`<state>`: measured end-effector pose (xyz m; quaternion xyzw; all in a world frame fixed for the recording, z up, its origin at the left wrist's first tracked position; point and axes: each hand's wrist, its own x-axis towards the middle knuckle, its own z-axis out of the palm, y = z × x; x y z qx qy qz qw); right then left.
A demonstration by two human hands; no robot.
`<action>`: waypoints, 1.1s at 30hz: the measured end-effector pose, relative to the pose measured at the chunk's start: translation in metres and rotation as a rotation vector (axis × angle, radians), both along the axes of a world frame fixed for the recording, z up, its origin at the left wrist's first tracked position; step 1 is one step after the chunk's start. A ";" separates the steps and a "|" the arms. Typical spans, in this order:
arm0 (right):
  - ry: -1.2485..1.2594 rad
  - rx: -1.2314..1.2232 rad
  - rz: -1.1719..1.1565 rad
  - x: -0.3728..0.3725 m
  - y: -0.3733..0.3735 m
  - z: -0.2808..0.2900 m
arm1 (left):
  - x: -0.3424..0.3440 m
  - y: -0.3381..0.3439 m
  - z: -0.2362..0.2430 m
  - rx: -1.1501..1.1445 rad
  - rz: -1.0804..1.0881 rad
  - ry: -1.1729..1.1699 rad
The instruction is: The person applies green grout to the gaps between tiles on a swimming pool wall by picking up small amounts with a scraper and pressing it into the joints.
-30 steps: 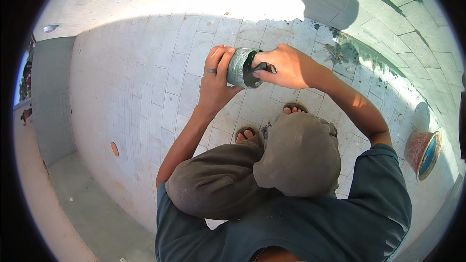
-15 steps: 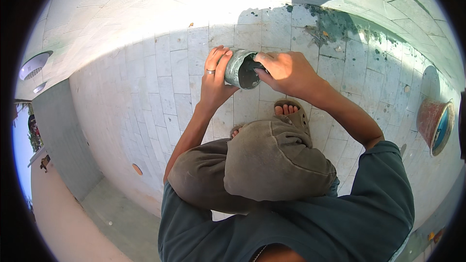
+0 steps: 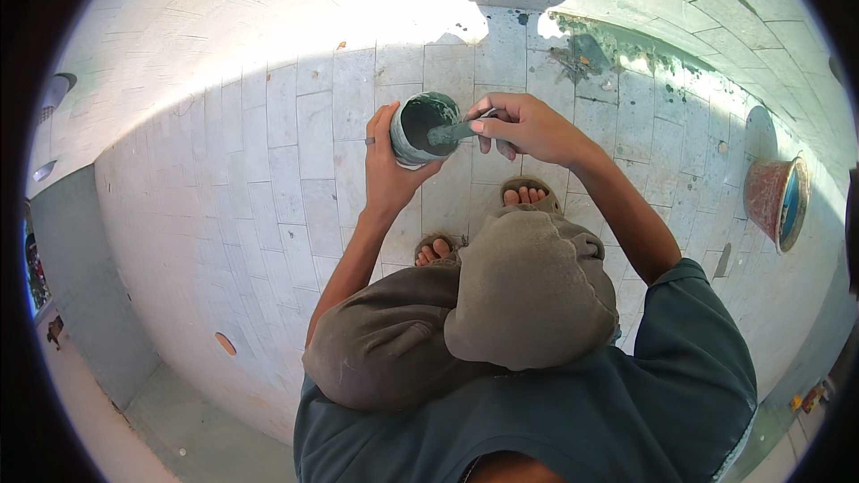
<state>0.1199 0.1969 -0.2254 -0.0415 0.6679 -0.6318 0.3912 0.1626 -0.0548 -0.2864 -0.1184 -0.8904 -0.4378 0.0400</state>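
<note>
- In the head view, clasps a grey-green cylindrical container (image 3: 402, 148) in the left hand (image 3: 388, 163), curling fingers around its left side and laying the thumb along the near side.
- Pinches a flat, green-coated tool (image 3: 452, 132) between thumb and fingers of the right hand (image 3: 517, 128), just beside the container's right rim.
- Angles the tool's inner end into the container's mouth, too shaded to tell whether touching the inner wall.
- Holds the container ahead of the knees, over the pale tiled floor (image 3: 309, 125), turning its smeared mouth up toward the camera.
- Wears a dark ring (image 3: 369, 140) on the left hand, brown-grey trousers (image 3: 532, 295) and a dark teal shirt (image 3: 537, 425).
- Bends both knees, planting sandalled feet (image 3: 528, 194) on the tiles.
- Includes, well apart at right, a reddish bucket (image 3: 765, 200) with blue inside.
- Takes in dark splashes (image 3: 583, 58) near the wall's foot, beyond the right hand.
</note>
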 end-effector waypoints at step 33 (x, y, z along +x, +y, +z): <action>0.988 0.893 -0.865 -0.131 -0.009 0.048 | 0.074 -0.056 0.033 0.423 0.355 -0.107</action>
